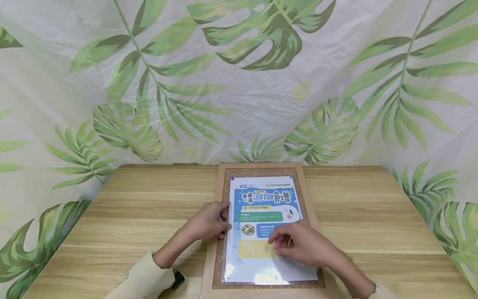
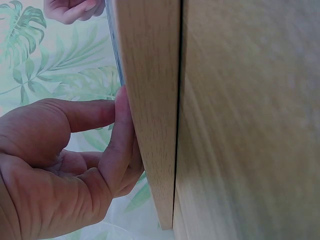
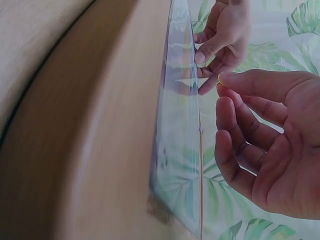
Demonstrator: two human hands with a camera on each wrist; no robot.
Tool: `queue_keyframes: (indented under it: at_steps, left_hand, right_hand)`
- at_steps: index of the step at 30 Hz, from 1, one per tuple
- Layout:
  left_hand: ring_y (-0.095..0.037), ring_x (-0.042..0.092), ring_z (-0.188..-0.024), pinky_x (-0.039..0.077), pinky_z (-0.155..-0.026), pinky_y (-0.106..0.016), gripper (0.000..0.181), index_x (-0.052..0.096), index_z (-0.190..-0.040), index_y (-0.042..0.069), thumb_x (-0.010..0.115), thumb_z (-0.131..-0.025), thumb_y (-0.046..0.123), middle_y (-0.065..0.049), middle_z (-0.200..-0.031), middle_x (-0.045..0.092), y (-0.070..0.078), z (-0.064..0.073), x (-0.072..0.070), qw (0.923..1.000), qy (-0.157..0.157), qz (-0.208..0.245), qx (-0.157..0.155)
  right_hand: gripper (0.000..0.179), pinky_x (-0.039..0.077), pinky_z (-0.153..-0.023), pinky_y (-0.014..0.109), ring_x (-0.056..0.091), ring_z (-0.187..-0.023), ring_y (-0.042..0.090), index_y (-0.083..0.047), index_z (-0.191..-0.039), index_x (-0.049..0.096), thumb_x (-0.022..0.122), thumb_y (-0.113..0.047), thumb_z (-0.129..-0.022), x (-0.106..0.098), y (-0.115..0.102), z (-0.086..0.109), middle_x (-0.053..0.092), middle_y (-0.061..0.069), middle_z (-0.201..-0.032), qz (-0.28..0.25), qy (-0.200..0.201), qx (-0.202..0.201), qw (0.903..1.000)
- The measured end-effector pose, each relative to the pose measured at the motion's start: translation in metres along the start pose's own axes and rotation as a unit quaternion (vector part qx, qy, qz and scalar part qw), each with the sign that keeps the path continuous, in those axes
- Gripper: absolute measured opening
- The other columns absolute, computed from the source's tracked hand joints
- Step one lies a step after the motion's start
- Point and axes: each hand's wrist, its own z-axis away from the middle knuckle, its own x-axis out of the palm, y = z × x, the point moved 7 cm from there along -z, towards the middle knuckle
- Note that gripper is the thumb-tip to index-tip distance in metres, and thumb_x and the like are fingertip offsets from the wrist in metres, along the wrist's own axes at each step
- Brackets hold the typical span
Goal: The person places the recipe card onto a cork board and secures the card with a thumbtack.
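Note:
A laminated poster (image 1: pixel 257 265) with blue, green and yellow printed panels lies on a wood-framed cork board (image 1: pixel 221 257). My left hand (image 1: pixel 209 221) rests at the poster's left edge, its thumb and fingertips touching the edge. In the left wrist view its fingers lie against the inner side of the wooden frame (image 2: pixel 150 90). Over the poster's lower right part hovers my right hand (image 1: pixel 304 243). Between its thumb and forefinger it pinches a small yellow thumbtack (image 3: pixel 220 79), mostly hidden by the fingertips. A purple thumbtack (image 1: pixel 232 178) sits at the poster's top left corner.
The board lies on a wooden table (image 1: pixel 149 195), its far end near a leaf-patterned curtain (image 1: pixel 257 104). Beside my left sleeve (image 1: pixel 147 276) is a small black object (image 1: pixel 179 279), partly covered. A bit of green (image 1: pixel 350 258) shows by my right forearm.

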Motion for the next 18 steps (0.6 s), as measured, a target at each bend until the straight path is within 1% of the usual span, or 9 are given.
queue_keyframes:
  at_steps: [3,7,11,18]
  left_hand:
    - [-0.016,0.064,-0.061,0.06,-0.051,-0.026,0.066,0.048,-0.153,-0.011,0.076,-0.093,-0.007,-0.011,-0.089,0.057,0.0,0.0,0.0,1.0,0.001,0.001,-0.003]
    - [-0.016,0.064,-0.061,0.061,-0.051,-0.026,0.066,0.048,-0.153,-0.011,0.076,-0.093,-0.008,-0.011,-0.089,0.057,0.0,0.0,0.0,1.0,0.001,0.003,-0.004]
    - [-0.017,0.064,-0.06,0.061,-0.051,-0.026,0.062,0.051,-0.15,-0.011,0.076,-0.093,-0.008,-0.011,-0.089,0.056,0.001,0.0,0.0,1.0,0.001,0.005,-0.003]
    - [-0.017,0.065,-0.061,0.061,-0.052,-0.027,0.056,0.054,-0.145,-0.01,0.076,-0.093,-0.008,-0.011,-0.088,0.057,0.001,0.0,-0.001,1.0,-0.001,0.004,-0.003]
  right_hand:
    - [0.013,0.057,-0.067,0.017,0.059,-0.075,-0.004,-0.011,-0.102,0.08,0.08,-0.002,-0.092,0.004,-0.003,-0.004,0.069,-0.014,-0.083,-0.009,-0.003,-0.009,0.9999]
    - [0.012,0.056,-0.066,0.017,0.059,-0.074,-0.004,-0.011,-0.101,0.08,0.08,-0.003,-0.092,0.008,-0.007,-0.008,0.069,-0.014,-0.082,-0.016,-0.01,-0.009,0.9998]
    - [0.012,0.055,-0.066,0.016,0.059,-0.073,-0.004,-0.012,-0.101,0.08,0.081,-0.004,-0.092,0.012,-0.012,-0.012,0.069,-0.016,-0.081,-0.006,-0.013,-0.009,0.9998]
    - [0.014,0.056,-0.068,0.016,0.059,-0.074,-0.006,-0.014,-0.1,0.079,0.083,-0.005,-0.091,0.02,-0.023,-0.018,0.069,-0.015,-0.081,-0.003,-0.021,-0.03,0.9993]
